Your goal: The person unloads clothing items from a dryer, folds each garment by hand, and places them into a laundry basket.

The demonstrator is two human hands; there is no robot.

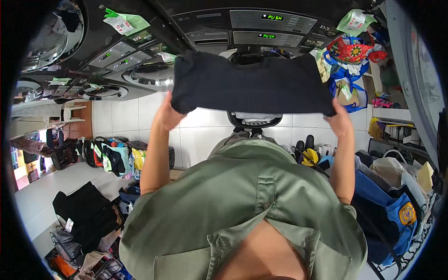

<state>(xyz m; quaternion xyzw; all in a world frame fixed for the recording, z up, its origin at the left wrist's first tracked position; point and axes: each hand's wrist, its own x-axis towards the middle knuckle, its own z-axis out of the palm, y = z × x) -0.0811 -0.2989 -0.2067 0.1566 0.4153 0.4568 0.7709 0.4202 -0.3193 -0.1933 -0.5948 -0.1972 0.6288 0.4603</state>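
A: Shirt position?
B: On my feed, mid-air over the basket; long axis left–right, collar toward the machines.
A: Hands?
B: Left hand, right hand: each closed on one end, fingers partly hidden. I log white floor, clothes both sides.

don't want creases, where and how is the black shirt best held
Likely by its two near corners, one each side, from the wearer's end: the black shirt stretches wide between left hand and right hand, collar on the far edge.
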